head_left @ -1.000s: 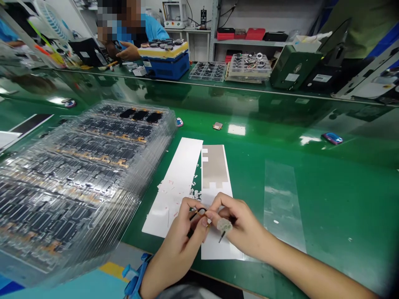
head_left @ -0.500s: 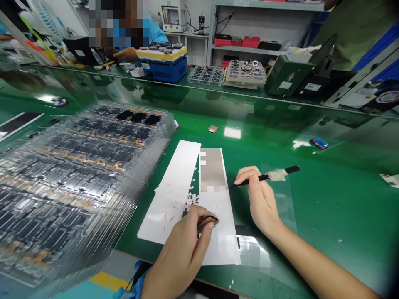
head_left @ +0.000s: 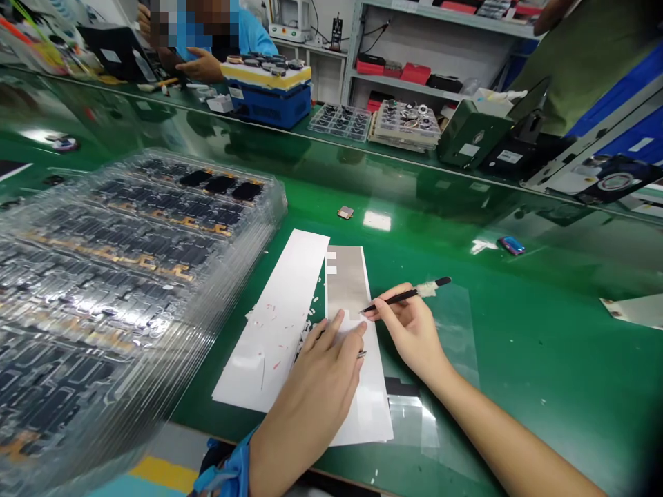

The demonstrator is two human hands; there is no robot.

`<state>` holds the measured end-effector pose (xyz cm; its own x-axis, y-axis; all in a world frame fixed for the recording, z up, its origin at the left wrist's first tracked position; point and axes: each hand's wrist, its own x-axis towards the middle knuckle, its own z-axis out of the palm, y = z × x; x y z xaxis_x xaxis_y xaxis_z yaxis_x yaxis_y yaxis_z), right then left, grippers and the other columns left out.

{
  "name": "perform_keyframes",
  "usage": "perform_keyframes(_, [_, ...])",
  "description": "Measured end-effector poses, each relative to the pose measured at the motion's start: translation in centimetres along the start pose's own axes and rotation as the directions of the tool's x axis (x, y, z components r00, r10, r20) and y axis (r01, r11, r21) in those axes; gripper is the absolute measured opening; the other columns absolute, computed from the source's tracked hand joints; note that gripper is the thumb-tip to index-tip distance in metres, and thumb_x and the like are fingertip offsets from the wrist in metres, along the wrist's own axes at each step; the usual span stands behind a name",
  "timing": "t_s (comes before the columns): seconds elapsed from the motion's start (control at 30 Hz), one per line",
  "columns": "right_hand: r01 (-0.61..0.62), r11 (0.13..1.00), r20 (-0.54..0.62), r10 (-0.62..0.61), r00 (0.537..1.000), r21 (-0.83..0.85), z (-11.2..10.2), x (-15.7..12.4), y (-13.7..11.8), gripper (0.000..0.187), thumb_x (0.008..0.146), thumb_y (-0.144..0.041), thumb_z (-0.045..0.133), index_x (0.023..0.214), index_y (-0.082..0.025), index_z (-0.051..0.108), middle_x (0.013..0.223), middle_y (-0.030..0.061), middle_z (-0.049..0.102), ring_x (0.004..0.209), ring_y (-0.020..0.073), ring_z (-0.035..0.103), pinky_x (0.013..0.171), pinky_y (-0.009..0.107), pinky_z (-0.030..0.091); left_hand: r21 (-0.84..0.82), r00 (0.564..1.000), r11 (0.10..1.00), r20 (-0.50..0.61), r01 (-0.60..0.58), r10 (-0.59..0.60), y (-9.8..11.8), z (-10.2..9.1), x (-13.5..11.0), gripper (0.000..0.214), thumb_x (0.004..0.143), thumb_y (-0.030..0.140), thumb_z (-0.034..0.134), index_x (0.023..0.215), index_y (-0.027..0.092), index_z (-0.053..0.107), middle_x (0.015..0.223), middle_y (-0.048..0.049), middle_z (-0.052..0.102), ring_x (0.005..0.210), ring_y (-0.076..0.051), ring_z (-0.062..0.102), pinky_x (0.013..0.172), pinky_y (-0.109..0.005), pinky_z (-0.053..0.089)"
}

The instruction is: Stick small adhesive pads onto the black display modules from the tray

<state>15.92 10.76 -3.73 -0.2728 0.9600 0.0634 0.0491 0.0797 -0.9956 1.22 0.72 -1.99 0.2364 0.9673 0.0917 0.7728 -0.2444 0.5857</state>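
My left hand [head_left: 324, 376] lies palm down over a white sticker sheet [head_left: 357, 421], fingertips pressing near the lower edge of its grey-beige label area [head_left: 346, 283]. A small dark-rimmed part [head_left: 362, 354] pokes out from under this hand, tucked beneath the fingers; most of it is hidden. In my right hand [head_left: 411, 328] are slim black tweezers [head_left: 396, 297], wrapped in pale tape near the back end. Their tip touches the sheet at the label's lower right corner, just beyond my left fingertips. A second white sheet [head_left: 274, 310] with small red scraps lies alongside on the left.
A tall stack of clear trays [head_left: 155, 255] holding dark parts with orange flex strips stands at left. Clear film [head_left: 453, 338] lies on the right. A small square part [head_left: 345, 212] sits further back. Behind the ledge, a person in blue sits near a blue box [head_left: 269, 100].
My left hand has moved forward from pinching the small part to lying flatter on the sheet. My right hand has shifted left, bringing the tweezers' tip to the label corner. The view has turned slightly.
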Motion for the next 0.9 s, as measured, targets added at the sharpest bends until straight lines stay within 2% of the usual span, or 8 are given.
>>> perform_keyframes(0.27, [-0.040, 0.997, -0.022, 0.042, 0.999, 0.068, 0.2, 0.1, -0.2, 0.032, 0.076, -0.045, 0.077, 0.077, -0.020, 0.056, 0.070, -0.0014, 0.063, 0.061, 0.0152, 0.070, 0.066, 0.029, 0.062, 0.033, 1.000, 0.999, -0.012, -0.008, 0.008, 0.1, 0.0, 0.1, 0.032, 0.098, 0.010, 0.037, 0.128, 0.011, 0.049, 0.132, -0.0197, 0.062, 0.141, -0.035, 0.037, 0.107, -0.060, 0.038])
perform_keyframes(0.43, [-0.080, 0.990, -0.002, 0.081, 0.997, 0.117, 0.1, 0.5, -0.9, 0.033, 0.072, -0.043, 0.080, 0.075, -0.019, 0.057, 0.065, -0.0004, 0.067, 0.059, 0.0171, 0.071, 0.062, 0.030, 0.063, 0.017, 1.000, 1.000, -0.011, 0.002, -0.002, 0.1, 0.2, 0.1, 0.027, 0.098, 0.009, 0.037, 0.120, 0.014, 0.051, 0.130, -0.0187, 0.063, 0.141, -0.035, 0.037, 0.107, -0.063, 0.035])
perform_keyframes(0.57, [-0.092, 0.981, -0.050, 0.102, 0.994, 0.172, -0.4, 0.3, -2.6, 0.031, 0.072, -0.038, 0.082, 0.079, -0.018, 0.059, 0.071, 0.0021, 0.073, 0.061, 0.0166, 0.073, 0.064, 0.029, 0.064, -0.132, 0.995, 0.991, -0.096, 0.007, -0.020, 0.0, 0.0, -0.1, 0.019, 0.098, 0.012, 0.039, 0.109, 0.019, 0.052, 0.128, -0.0143, 0.064, 0.139, -0.033, 0.039, 0.108, -0.060, 0.032])
perform_keyframes(0.63, [-0.072, 0.978, -0.090, 0.091, 0.992, 0.198, -0.4, -0.5, -3.6, 0.027, 0.074, -0.034, 0.081, 0.081, -0.018, 0.060, 0.075, 0.0027, 0.074, 0.064, 0.0163, 0.074, 0.066, 0.028, 0.064, -0.300, 0.978, 0.953, -0.186, 0.034, -0.094, 0.1, -0.3, -0.4, 0.013, 0.099, 0.017, 0.041, 0.104, 0.021, 0.052, 0.124, -0.0120, 0.064, 0.130, -0.031, 0.049, 0.103, -0.053, 0.039])
perform_keyframes(0.67, [-0.048, 0.976, -0.112, 0.073, 0.991, 0.211, -0.4, -1.2, -4.0, 0.025, 0.076, -0.031, 0.080, 0.081, -0.018, 0.061, 0.075, 0.0026, 0.074, 0.065, 0.0165, 0.075, 0.066, 0.028, 0.065, -0.412, 0.965, 0.909, -0.205, 0.064, -0.161, 0.2, -0.5, -0.5, 0.010, 0.100, 0.020, 0.042, 0.102, 0.022, 0.051, 0.118, -0.0108, 0.065, 0.121, -0.029, 0.056, 0.097, -0.048, 0.045])
perform_keyframes(0.73, [0.011, 0.972, -0.155, 0.026, 0.988, 0.236, 0.0, -2.7, -4.6, 0.018, 0.079, -0.027, 0.078, 0.082, -0.019, 0.062, 0.075, 0.0014, 0.073, 0.069, 0.0171, 0.076, 0.065, 0.027, 0.065, -0.658, 0.941, 0.742, -0.155, 0.128, -0.300, 0.5, -0.8, -0.8, 0.008, 0.102, 0.028, 0.041, 0.098, 0.024, 0.047, 0.101, -0.0071, 0.068, 0.093, -0.022, 0.065, 0.077, -0.037, 0.051])
perform_keyframes(0.8, [0.060, 0.965, -0.182, -0.013, 0.983, 0.255, 0.5, -4.1, -4.8, 0.014, 0.082, -0.026, 0.075, 0.084, -0.020, 0.062, 0.074, 0.0003, 0.072, 0.071, 0.0182, 0.076, 0.065, 0.027, 0.066, -0.844, 0.931, 0.512, -0.045, 0.159, -0.362, 0.9, -0.7, -1.1, 0.012, 0.103, 0.034, 0.039, 0.097, 0.024, 0.043, 0.086, -0.0023, 0.066, 0.067, -0.015, 0.061, 0.063, -0.028, 0.048])
perform_keyframes(0.9, [0.094, 0.963, -0.196, -0.044, 0.980, 0.253, 1.5, -5.6, -4.6, 0.012, 0.084, -0.025, 0.072, 0.084, -0.022, 0.060, 0.074, -0.0013, 0.069, 0.073, 0.0200, 0.076, 0.060, 0.028, 0.066, -0.960, 0.926, 0.249, 0.028, 0.130, -0.376, 1.6, -0.3, -1.5, 0.012, 0.104, 0.036, 0.037, 0.101, 0.024, 0.039, 0.076, 0.0025, 0.060, 0.054, -0.010, 0.047, 0.056, -0.023, 0.042])
